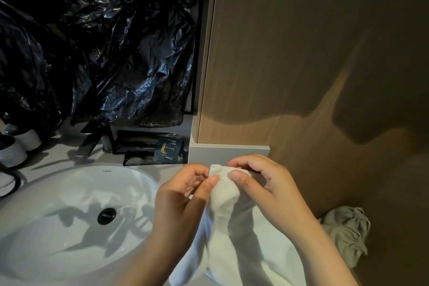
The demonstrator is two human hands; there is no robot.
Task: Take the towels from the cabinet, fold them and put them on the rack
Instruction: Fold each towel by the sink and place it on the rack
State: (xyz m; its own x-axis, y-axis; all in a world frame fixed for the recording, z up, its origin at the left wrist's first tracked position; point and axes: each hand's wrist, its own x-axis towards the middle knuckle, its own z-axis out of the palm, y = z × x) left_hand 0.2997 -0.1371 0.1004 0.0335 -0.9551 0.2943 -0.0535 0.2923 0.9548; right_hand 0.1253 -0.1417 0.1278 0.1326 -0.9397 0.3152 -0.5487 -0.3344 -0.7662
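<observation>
A white towel (224,195) hangs bunched in front of me, over the counter edge to the right of the sink. My left hand (183,195) pinches its top corner between thumb and fingers. My right hand (260,183) pinches the same top edge from the right, thumb on the cloth. Both hands sit close together, almost touching. The towel's lower part spreads out below my wrists and leaves the frame at the bottom. A second crumpled grey-white towel (346,234) lies low at the right against the wooden cabinet door (301,53). No rack is in view.
A white oval sink (58,227) with a dark drain (106,215) fills the lower left. A faucet (89,139), dark sachets (162,148) and grey cups (14,148) stand on the counter behind it. Crumpled black plastic (97,42) covers the wall above.
</observation>
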